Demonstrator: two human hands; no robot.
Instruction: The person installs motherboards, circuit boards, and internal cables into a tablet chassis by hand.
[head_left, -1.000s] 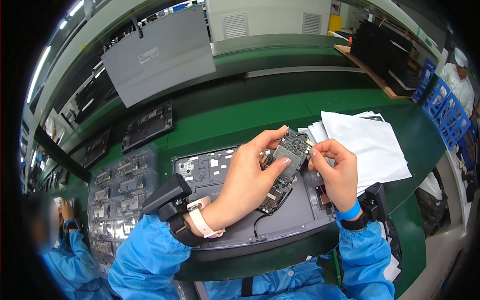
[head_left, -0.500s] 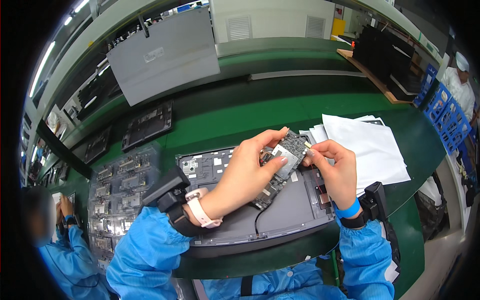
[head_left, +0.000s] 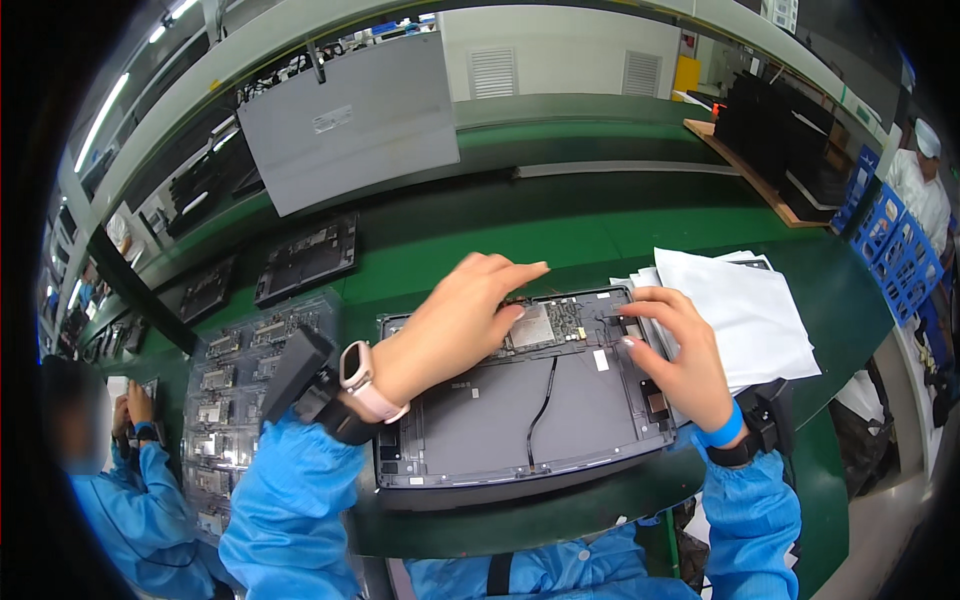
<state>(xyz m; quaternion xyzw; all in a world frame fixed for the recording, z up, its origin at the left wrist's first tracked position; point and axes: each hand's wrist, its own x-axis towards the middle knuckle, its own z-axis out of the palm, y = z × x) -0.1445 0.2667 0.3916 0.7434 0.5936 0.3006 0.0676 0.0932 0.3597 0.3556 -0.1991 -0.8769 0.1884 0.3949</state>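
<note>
A grey laptop base (head_left: 490, 415) lies open on the bench before me, its inside facing up. The circuit board (head_left: 565, 318), with a silvery metal plate on it, rests along the far side of the base. Over the board's left part is my left hand (head_left: 465, 305), its index finger stretched out and thumb apart; it hides what lies beneath. My right hand (head_left: 685, 350) hovers by the base's far right corner, thumb and fingers spread. A thin black cable (head_left: 541, 412) runs from near the board to the base's front edge.
Left of the base stands a clear plastic tray (head_left: 213, 435) of circuit boards. White sheets (head_left: 735, 315) are piled at the right. Further laptop bases (head_left: 308, 258) lie on the green line, below a hanging grey panel (head_left: 350, 120). A co-worker (head_left: 140, 510) sits at the left.
The circuit board, held up in both hands before, now lies in the laptop base. Both hands have let go of it; the left moved slightly away and the right lowered.
</note>
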